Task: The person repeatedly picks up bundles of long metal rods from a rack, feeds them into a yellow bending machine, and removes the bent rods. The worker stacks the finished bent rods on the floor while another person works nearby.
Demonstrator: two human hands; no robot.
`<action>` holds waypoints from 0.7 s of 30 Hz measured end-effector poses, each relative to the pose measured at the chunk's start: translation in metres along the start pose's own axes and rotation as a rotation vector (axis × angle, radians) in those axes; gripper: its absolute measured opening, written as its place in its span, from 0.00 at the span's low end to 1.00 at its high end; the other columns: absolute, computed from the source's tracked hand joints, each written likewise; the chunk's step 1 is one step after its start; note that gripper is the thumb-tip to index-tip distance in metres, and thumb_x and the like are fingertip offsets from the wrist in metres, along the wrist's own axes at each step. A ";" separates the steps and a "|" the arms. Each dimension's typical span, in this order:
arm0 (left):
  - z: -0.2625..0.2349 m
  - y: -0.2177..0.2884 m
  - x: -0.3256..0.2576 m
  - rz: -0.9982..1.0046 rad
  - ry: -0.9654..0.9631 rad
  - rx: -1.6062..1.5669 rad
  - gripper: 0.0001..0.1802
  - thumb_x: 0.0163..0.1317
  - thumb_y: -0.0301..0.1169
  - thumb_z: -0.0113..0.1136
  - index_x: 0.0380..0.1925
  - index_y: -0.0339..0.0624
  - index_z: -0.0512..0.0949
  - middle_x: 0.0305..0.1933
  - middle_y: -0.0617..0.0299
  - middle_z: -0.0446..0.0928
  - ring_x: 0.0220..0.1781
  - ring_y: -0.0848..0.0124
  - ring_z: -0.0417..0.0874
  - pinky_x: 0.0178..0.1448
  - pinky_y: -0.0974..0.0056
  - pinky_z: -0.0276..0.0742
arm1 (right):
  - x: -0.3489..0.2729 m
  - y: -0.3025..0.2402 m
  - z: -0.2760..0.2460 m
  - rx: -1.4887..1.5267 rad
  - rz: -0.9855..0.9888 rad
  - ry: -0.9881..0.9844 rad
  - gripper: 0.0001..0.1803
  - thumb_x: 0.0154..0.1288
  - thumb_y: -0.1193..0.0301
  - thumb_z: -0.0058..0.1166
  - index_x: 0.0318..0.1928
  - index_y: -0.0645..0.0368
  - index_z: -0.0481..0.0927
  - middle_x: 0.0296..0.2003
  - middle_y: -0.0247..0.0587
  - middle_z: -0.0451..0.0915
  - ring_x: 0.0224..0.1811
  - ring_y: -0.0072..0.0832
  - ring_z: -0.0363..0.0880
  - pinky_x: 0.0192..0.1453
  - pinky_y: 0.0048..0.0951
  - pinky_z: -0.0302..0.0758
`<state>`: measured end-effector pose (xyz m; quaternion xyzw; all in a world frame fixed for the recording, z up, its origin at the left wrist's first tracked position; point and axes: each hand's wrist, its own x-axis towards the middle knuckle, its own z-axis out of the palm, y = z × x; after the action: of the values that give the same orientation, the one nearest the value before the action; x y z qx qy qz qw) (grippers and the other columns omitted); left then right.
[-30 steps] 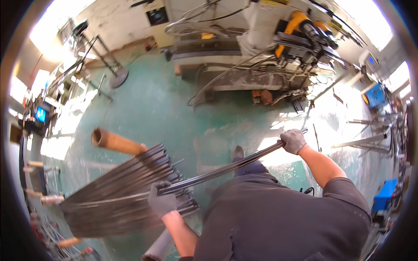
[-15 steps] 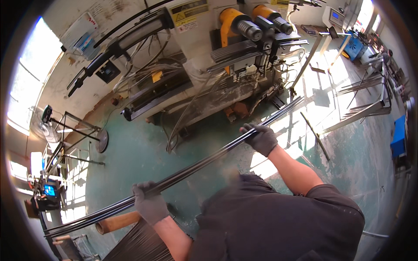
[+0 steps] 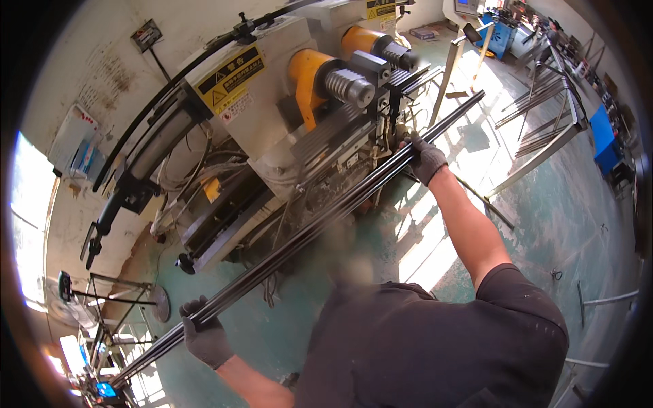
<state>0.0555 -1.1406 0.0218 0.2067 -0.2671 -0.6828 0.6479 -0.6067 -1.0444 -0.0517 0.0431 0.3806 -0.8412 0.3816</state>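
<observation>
A bundle of long, thin dark metal rods [image 3: 299,239] runs slantwise in front of me, its left end lower and nearer, its right end higher and farther off. My left hand [image 3: 205,338], in a dark grey glove, is closed around the bundle toward the left end. Toward the other end my gloved right hand [image 3: 427,163] grips the same rods from beneath, arm stretched out. Just beyond the rods stands a machine [image 3: 272,146] with two yellow-orange housings [image 3: 307,76] carrying ribbed metal spindles [image 3: 350,87]. More dark rods lie on the machine below the spindles, partly blurred.
At left, a round-based stand [image 3: 160,302] is beside a metal frame. A long black arm [image 3: 139,173] juts leftward from the machine. On the right, a metal rack [image 3: 544,146] holds rods, with a blue box [image 3: 604,139] behind. One loose bar [image 3: 496,211] lies on the green floor [image 3: 537,238].
The view has swung and moved nearer the machine. Both hands still hold the rods, which now slope more steeply, the right end raised beside the machine's front.
</observation>
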 end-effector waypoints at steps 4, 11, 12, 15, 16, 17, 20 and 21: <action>-0.011 -0.039 0.061 -0.049 0.105 -0.054 0.15 0.77 0.32 0.55 0.53 0.31 0.77 0.50 0.52 0.82 0.58 0.58 0.82 0.78 0.48 0.71 | 0.034 -0.018 0.037 0.038 -0.056 -0.068 0.13 0.78 0.69 0.57 0.49 0.69 0.76 0.40 0.50 0.83 0.42 0.41 0.86 0.51 0.41 0.88; 0.005 -0.087 0.121 -0.188 0.323 0.083 0.18 0.79 0.40 0.54 0.48 0.31 0.79 0.49 0.52 0.82 0.55 0.59 0.82 0.66 0.54 0.78 | 0.081 -0.032 0.080 -0.150 -0.055 -0.063 0.18 0.75 0.66 0.61 0.51 0.71 0.80 0.43 0.51 0.86 0.44 0.38 0.87 0.54 0.35 0.86; 0.014 -0.093 0.124 -0.170 0.344 0.104 0.19 0.78 0.41 0.56 0.47 0.32 0.81 0.48 0.54 0.84 0.52 0.60 0.84 0.63 0.56 0.81 | 0.087 -0.031 0.095 -0.202 -0.059 0.008 0.18 0.74 0.63 0.63 0.51 0.67 0.81 0.42 0.46 0.86 0.43 0.36 0.87 0.55 0.35 0.85; 0.041 -0.110 0.136 -0.189 0.358 0.158 0.20 0.78 0.42 0.55 0.50 0.33 0.81 0.50 0.53 0.84 0.53 0.59 0.85 0.63 0.57 0.82 | 0.127 -0.041 0.106 -0.515 -0.056 0.418 0.24 0.67 0.47 0.70 0.49 0.54 0.84 0.40 0.32 0.87 0.37 0.28 0.85 0.47 0.37 0.80; 0.050 -0.117 0.141 -0.204 0.414 0.151 0.22 0.80 0.42 0.51 0.54 0.31 0.79 0.54 0.50 0.83 0.56 0.57 0.84 0.65 0.55 0.80 | 0.152 -0.034 0.099 -0.420 -0.096 0.385 0.23 0.68 0.46 0.68 0.49 0.51 0.85 0.40 0.31 0.87 0.36 0.27 0.84 0.46 0.38 0.79; 0.060 -0.128 0.151 -0.239 0.457 0.144 0.24 0.82 0.42 0.47 0.58 0.29 0.77 0.57 0.46 0.81 0.59 0.55 0.82 0.67 0.54 0.78 | 0.174 -0.035 0.084 -0.320 -0.151 0.368 0.22 0.69 0.45 0.66 0.48 0.49 0.86 0.39 0.30 0.86 0.35 0.27 0.83 0.46 0.39 0.77; 0.065 -0.148 0.156 -0.223 0.507 0.178 0.24 0.82 0.42 0.47 0.59 0.30 0.77 0.58 0.48 0.81 0.59 0.57 0.84 0.66 0.57 0.79 | 0.132 -0.030 0.130 -0.169 -0.132 0.155 0.15 0.72 0.53 0.63 0.43 0.50 0.89 0.38 0.32 0.87 0.33 0.27 0.83 0.41 0.34 0.79; 0.076 -0.159 0.157 -0.231 0.507 0.193 0.24 0.82 0.42 0.47 0.59 0.31 0.77 0.58 0.49 0.82 0.59 0.58 0.84 0.65 0.57 0.80 | 0.123 -0.035 0.134 -0.135 -0.118 0.127 0.14 0.72 0.55 0.63 0.42 0.51 0.89 0.38 0.32 0.87 0.32 0.27 0.83 0.40 0.33 0.79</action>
<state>-0.1273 -1.2867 -0.0102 0.4603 -0.1349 -0.6501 0.5893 -0.6882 -1.1950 0.0198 0.0481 0.4615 -0.8303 0.3087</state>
